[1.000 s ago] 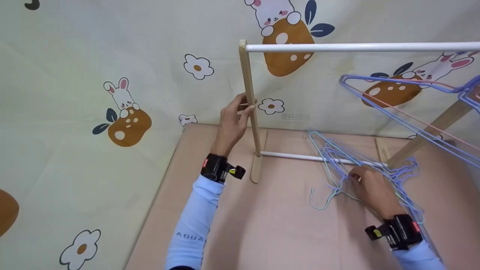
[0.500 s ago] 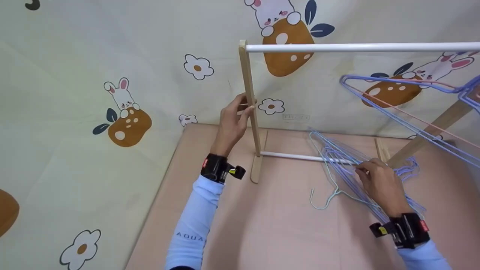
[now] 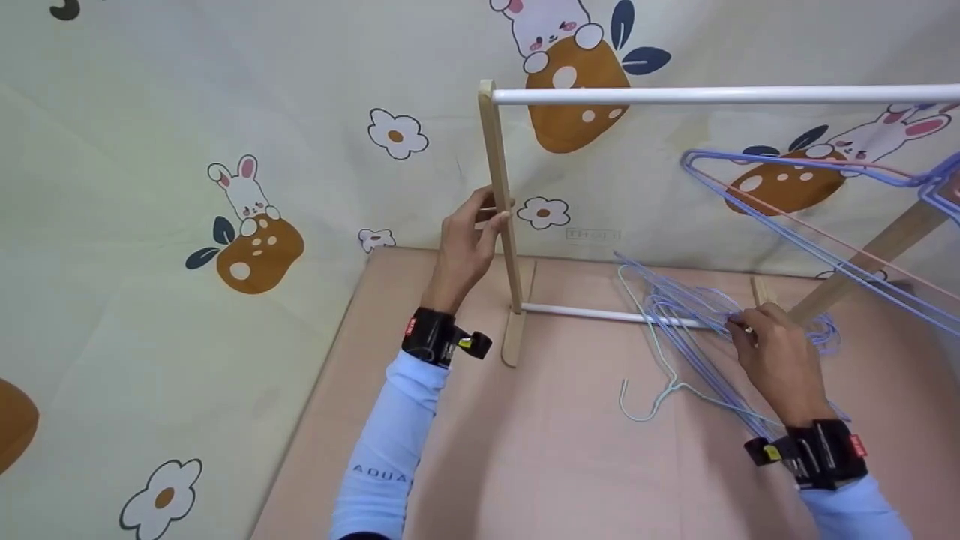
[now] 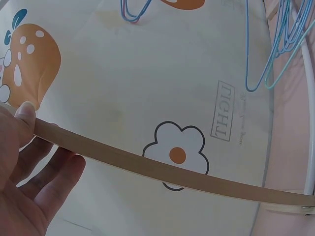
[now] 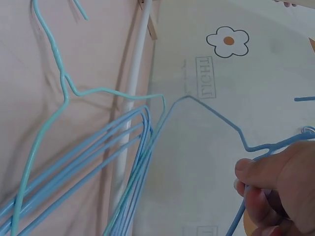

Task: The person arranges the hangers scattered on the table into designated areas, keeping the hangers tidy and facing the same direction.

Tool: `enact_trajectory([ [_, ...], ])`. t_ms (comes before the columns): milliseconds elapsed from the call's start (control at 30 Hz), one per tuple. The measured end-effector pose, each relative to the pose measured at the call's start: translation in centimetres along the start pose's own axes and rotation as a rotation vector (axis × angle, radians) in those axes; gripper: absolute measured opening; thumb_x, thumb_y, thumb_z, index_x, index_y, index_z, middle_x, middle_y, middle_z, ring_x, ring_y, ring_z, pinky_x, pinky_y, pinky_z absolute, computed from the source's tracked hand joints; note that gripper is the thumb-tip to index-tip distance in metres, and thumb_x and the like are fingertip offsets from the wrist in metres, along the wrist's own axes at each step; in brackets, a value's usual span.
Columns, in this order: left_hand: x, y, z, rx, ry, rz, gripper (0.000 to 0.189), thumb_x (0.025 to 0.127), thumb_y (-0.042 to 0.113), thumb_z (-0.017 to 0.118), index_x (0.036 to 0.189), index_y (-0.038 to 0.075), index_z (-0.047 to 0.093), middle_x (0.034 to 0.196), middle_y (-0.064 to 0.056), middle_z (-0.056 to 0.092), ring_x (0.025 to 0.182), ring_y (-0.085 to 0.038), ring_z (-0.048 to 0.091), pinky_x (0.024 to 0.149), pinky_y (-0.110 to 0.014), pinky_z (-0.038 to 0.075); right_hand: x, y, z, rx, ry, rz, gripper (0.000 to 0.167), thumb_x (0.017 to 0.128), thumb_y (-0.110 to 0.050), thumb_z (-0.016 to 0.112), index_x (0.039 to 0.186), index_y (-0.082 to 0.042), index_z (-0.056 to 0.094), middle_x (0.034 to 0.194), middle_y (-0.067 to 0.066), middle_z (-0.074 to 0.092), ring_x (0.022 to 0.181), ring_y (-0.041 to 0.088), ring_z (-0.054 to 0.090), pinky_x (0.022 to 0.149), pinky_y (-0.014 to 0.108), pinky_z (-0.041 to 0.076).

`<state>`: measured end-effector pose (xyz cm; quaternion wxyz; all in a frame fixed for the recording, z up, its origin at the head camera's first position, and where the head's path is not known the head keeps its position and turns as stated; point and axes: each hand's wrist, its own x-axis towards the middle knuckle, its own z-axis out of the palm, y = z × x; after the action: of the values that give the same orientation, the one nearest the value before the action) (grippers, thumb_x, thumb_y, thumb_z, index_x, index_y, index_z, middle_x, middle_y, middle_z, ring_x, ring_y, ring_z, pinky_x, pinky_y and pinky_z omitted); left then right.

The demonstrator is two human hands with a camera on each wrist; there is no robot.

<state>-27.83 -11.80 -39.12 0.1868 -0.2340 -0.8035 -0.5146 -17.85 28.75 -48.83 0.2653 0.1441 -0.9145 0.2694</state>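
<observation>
In the head view my left hand (image 3: 463,251) holds the left wooden upright (image 3: 492,142) of a clothes rack. The left wrist view shows the thumb on one side of that upright and fingers on the other. Near the rack's right foot, my right hand (image 3: 784,367) pinches a blue wire hanger (image 5: 209,111) close to its neck, with thumb and fingertips together in the right wrist view. Beside it, more blue hangers (image 3: 697,364) lie in a bunch across the rack's lower bar (image 3: 577,310). A mint-green hanger (image 3: 673,385) overlaps the bunch, its hook pointing left.
Blue and pink hangers (image 3: 802,159) hang at the upper right, below the white top bar (image 3: 712,95). A slanting wooden upright (image 3: 870,259) stands at the right. Behind the pink-covered table (image 3: 570,450) is a wall covering (image 3: 315,112) printed with rabbits and flowers.
My right hand has shifted right and slightly away from me, drawing a blue hanger out from the bunch. The mint-green hanger's hook has barely moved. My left hand keeps its hold on the upright.
</observation>
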Motion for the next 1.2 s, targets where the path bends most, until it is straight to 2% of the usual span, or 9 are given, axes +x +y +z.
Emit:
enact_trajectory([
  [100,0.0,0.0,0.0,-0.001,0.001,0.001,0.031,0.104,0.009,0.058,0.133,-0.005,0.058,0.118,-0.014,0.067,0.106,-0.022,0.067,0.087,-0.027,0.058,0.2,0.1,-0.3,-0.002,0.025,-0.010,0.013,0.082,0.012,0.078,0.093,0.007,0.073,0.086,0.015,0.064,0.068,0.027,0.065,0.056,0.009,0.040],
  [300,-0.1,0.0,0.1,-0.007,0.001,-0.003,0.032,0.105,0.008,0.057,0.133,-0.006,0.057,0.119,-0.014,0.066,0.107,-0.022,0.066,0.087,-0.026,0.057,0.3,0.2,-0.8,0.002,0.059,-0.011,0.013,0.082,0.012,0.078,0.094,0.007,0.074,0.086,0.015,0.065,0.067,0.028,0.064,0.057,0.004,0.035],
  [833,0.0,-0.1,0.0,-0.001,0.005,0.000,0.032,0.105,0.008,0.058,0.133,-0.006,0.057,0.117,-0.015,0.067,0.106,-0.023,0.067,0.085,-0.027,0.058,1.2,-0.2,-2.9,-0.032,0.140,0.020,0.009,0.089,0.004,0.076,0.097,0.007,0.074,0.085,0.014,0.063,0.069,0.017,0.053,0.055,0.013,0.032],
  [1033,-0.1,0.0,0.0,0.005,0.008,-0.006,0.030,0.104,0.008,0.058,0.132,-0.004,0.058,0.117,-0.013,0.068,0.106,-0.022,0.067,0.085,-0.027,0.059,1.5,-0.6,-3.9,-0.025,0.169,0.036,0.010,0.089,0.005,0.075,0.099,0.007,0.074,0.089,0.016,0.065,0.071,0.019,0.055,0.060,0.012,0.032],
  [1200,-0.1,0.1,0.0,0.006,0.008,-0.002,0.030,0.105,0.008,0.058,0.132,-0.003,0.058,0.117,-0.013,0.067,0.105,-0.022,0.067,0.085,-0.027,0.058,1.8,-0.7,-4.5,-0.024,0.204,0.017,0.013,0.089,0.004,0.076,0.102,0.006,0.075,0.091,0.018,0.067,0.071,0.018,0.053,0.060,0.017,0.034],
])
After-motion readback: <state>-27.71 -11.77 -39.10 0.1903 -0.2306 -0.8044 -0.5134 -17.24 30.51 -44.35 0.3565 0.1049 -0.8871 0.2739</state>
